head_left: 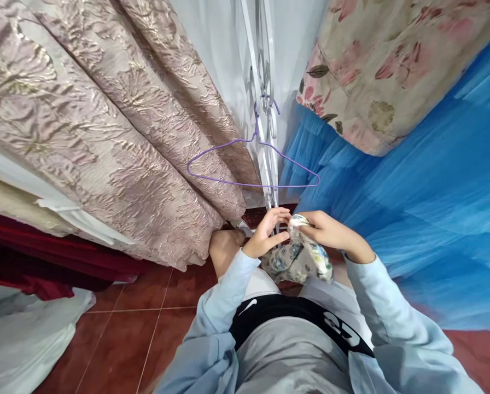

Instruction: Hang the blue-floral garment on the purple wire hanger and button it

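A bunched piece of floral fabric, cream-grey with blue and yellow flowers, hangs in front of my lap. My right hand is closed on its upper folded edge, thumb and fingers pinching the cloth. My left hand is at the left side of that fold, its fingers stretched out and the thumb apart. Its fingertips are close to the fabric; whether they touch it I cannot tell. Beyond both hands, a purple wire hanger hangs bare. Whether the fabric is a whole garment is hidden by its folds.
White metal rack bars run upright behind the hanger. Pink textured fabric hangs on the left, blue tulle and a floral cloth on the right. Dark red cloth lies low left above red floor tiles.
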`<action>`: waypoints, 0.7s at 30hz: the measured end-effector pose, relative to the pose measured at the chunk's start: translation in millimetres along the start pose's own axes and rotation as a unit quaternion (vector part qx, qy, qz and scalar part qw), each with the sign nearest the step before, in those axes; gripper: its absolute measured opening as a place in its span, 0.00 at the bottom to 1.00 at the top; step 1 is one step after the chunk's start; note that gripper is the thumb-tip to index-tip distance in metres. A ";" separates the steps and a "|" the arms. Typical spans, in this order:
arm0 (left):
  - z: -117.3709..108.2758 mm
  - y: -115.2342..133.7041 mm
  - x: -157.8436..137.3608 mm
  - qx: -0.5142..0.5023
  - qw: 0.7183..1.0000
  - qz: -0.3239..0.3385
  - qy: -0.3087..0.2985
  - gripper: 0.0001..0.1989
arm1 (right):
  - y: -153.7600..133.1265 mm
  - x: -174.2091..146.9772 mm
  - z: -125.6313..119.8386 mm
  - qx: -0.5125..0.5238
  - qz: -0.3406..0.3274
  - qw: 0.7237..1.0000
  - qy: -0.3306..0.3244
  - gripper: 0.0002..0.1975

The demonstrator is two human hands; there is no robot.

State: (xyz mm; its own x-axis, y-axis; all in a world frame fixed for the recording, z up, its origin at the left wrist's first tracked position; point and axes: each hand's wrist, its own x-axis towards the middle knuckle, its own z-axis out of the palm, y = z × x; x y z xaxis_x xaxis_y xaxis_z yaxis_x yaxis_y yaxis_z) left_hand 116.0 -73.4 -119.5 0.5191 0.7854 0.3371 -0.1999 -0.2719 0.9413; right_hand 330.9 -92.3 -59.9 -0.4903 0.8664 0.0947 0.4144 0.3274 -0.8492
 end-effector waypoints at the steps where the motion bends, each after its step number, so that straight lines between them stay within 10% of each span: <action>1: 6.3 -4.5 1.0 0.002 1.000 0.008 0.024 0.30 | -3.3 -2.1 -3.4 -0.005 -0.001 1.000 0.008 0.13; 10: 17.2 -46.2 -13.1 0.120 0.977 -0.171 -0.046 0.26 | 9.9 10.9 -65.5 -0.057 -0.073 0.957 0.275 0.20; 16: -55.6 -10.4 -28.4 0.341 0.933 -0.115 0.017 0.22 | 63.2 66.5 -119.2 0.036 -0.037 0.941 0.335 0.28; 21: -132.1 44.0 -18.6 0.492 0.869 -0.028 0.054 0.12 | 57.1 118.3 -97.1 0.162 0.006 0.957 0.242 0.28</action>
State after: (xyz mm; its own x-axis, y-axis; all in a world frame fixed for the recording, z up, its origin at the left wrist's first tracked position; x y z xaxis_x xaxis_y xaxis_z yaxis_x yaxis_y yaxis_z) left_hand -12.3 -26.5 -86.4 0.4139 0.8457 0.3367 0.6572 -0.5336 0.5323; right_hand 371.0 65.6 -46.8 -0.0413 0.9682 0.2467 0.1196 0.2499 -0.9609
